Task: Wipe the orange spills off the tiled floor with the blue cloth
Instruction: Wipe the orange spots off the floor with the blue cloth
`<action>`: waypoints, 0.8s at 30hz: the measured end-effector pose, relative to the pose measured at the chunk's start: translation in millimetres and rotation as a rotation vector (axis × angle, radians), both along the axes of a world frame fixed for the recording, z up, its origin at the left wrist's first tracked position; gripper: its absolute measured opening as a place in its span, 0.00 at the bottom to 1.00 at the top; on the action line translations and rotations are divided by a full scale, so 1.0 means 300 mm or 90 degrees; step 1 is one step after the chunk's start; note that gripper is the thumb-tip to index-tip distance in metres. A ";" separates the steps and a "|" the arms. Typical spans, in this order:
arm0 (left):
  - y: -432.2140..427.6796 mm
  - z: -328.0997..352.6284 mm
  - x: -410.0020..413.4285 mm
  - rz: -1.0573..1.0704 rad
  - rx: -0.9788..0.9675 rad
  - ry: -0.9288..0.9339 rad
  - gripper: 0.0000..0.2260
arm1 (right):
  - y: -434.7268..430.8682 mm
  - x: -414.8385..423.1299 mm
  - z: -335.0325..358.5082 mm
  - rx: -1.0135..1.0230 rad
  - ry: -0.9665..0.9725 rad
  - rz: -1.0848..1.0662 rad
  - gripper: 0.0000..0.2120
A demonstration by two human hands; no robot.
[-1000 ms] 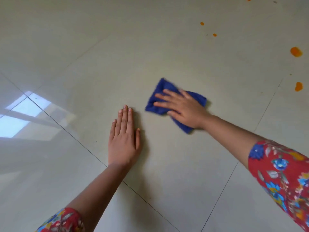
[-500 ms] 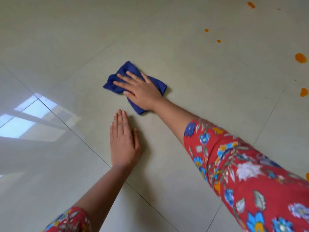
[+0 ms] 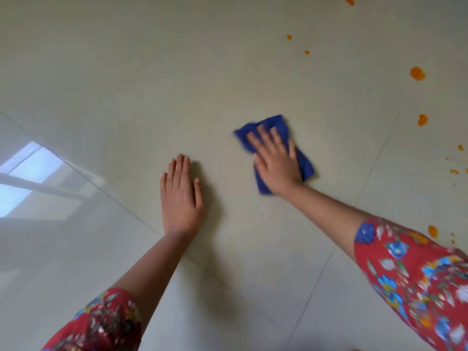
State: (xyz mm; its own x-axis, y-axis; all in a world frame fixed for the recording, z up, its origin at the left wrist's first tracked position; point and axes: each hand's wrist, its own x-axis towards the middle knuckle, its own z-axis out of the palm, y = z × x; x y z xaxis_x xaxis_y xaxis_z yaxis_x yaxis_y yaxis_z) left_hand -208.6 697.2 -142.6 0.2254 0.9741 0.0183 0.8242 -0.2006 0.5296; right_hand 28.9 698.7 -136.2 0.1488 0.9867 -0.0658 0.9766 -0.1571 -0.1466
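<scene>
Glossy tiled floor (image 3: pixel 126 72), orange spills (image 3: pixel 417 73) right, perhaps window glare (image 3: pixel 30 178)

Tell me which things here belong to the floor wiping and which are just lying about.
Job: folded blue cloth under the flat right hand; orange spill blobs, unwiped, on the beige tiled floor.
Not the job: left hand resting flat on the floor; bright window reflection on the glossy tile.

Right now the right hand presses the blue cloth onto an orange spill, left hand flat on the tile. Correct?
No. The head view shows the right hand pressing the blue cloth on bare tile; the orange spills lie apart, further right. The left hand is flat on the tile.
</scene>
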 end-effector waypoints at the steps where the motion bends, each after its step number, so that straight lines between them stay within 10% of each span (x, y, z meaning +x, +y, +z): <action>1: -0.003 0.003 -0.008 0.001 0.002 -0.033 0.23 | -0.114 -0.056 0.005 -0.006 -0.004 0.140 0.26; 5: -0.015 -0.007 -0.027 -0.015 0.004 -0.058 0.21 | -0.478 0.076 0.019 -0.088 -0.033 0.468 0.26; 11: -0.028 0.003 -0.007 -0.122 0.019 -0.023 0.23 | -0.414 0.058 -0.002 0.000 -0.026 -0.084 0.26; 18: -0.023 0.014 -0.061 -0.170 -0.024 -0.110 0.21 | -0.749 -0.168 0.008 -0.060 0.012 0.574 0.25; 24: -0.175 0.018 -0.026 -0.195 -0.051 -0.136 0.21 | -0.674 0.182 0.005 -0.055 -0.033 0.022 0.26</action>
State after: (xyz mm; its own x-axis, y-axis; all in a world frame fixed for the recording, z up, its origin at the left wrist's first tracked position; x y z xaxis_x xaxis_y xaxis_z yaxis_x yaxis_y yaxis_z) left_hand -216.3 644.8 -137.3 0.5062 0.8621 0.0234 0.6017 -0.3725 0.7065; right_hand 83.5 496.6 -134.6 0.1196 0.9823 -0.1440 0.9877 -0.1325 -0.0835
